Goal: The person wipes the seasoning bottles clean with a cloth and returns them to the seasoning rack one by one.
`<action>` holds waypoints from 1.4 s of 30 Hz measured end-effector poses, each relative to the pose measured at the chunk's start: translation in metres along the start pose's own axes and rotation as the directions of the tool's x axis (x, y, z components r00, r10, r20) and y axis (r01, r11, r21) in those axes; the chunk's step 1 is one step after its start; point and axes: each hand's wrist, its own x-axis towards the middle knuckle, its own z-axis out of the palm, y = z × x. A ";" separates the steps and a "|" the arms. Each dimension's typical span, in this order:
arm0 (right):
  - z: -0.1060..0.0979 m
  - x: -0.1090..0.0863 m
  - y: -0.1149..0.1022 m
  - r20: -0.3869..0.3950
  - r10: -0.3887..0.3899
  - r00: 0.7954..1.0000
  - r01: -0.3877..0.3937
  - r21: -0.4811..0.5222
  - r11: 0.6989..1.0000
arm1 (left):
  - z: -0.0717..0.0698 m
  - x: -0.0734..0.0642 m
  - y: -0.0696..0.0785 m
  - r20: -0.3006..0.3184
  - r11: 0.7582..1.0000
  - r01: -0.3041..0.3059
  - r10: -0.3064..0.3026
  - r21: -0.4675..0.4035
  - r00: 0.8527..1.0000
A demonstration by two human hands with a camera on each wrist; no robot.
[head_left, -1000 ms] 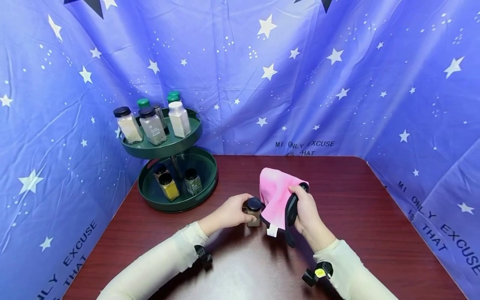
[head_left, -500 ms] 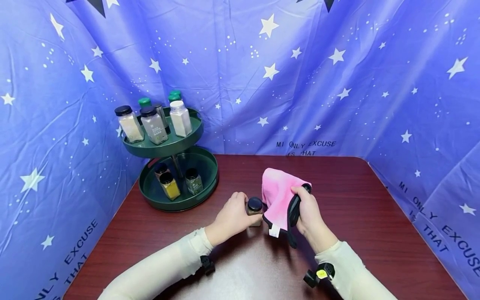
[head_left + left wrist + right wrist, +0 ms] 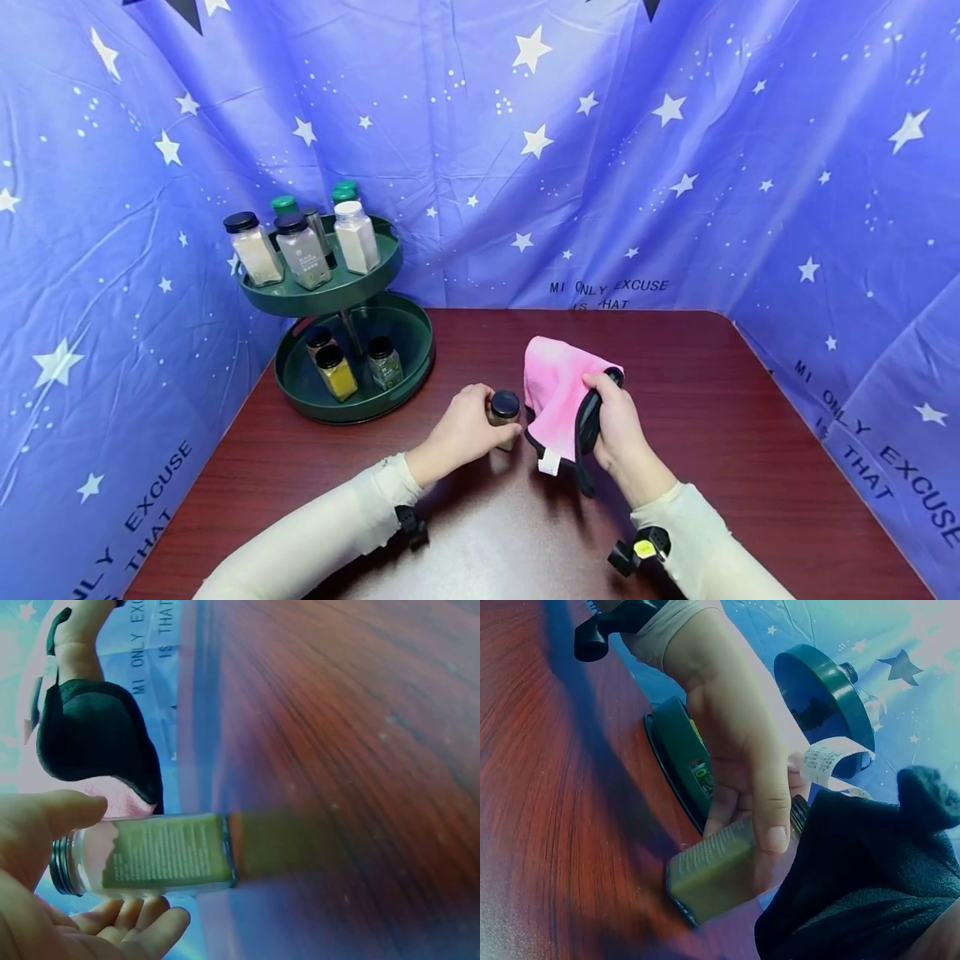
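My left hand (image 3: 459,429) holds a clear spice jar (image 3: 504,414) with a black lid and greenish-brown contents. In the left wrist view the thumb lies on one side of this jar (image 3: 165,851) and the fingers on the other; its printed label shows. The jar leans slightly, its base at or just above the table; which one I cannot tell. To its right, my right hand (image 3: 617,425) grips a folded pink cloth (image 3: 558,383) with black edging and a white tag. In the right wrist view the cloth's black side (image 3: 855,877) hangs close to the jar.
A dark green two-tier round rack (image 3: 360,404) stands at the left back of the brown table (image 3: 660,358). Several spice jars are on its upper tier, including a white-lidded jar (image 3: 356,237). Its lower tier bears a yellow spice jar (image 3: 336,375) and others. Starry blue curtains (image 3: 465,167) surround the table.
My left thumb has come round the jar's front, and the jar has shifted slightly left and tilted. The right hand with the cloth has barely moved.
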 end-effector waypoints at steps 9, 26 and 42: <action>0.005 -0.002 0.004 0.038 -0.013 0.999 0.014 -0.027 1.000 | -0.008 0.001 0.002 0.069 0.999 -0.022 0.024 -0.029 0.997; 0.019 -0.008 0.013 0.029 -0.065 0.997 0.068 -0.120 0.990 | -0.007 0.001 0.001 0.033 0.994 -0.088 0.090 -0.066 0.995; 0.034 -0.015 0.034 0.065 -0.047 0.997 0.063 -0.280 0.958 | -0.007 0.012 -0.011 0.109 0.993 -0.103 0.108 -0.053 0.988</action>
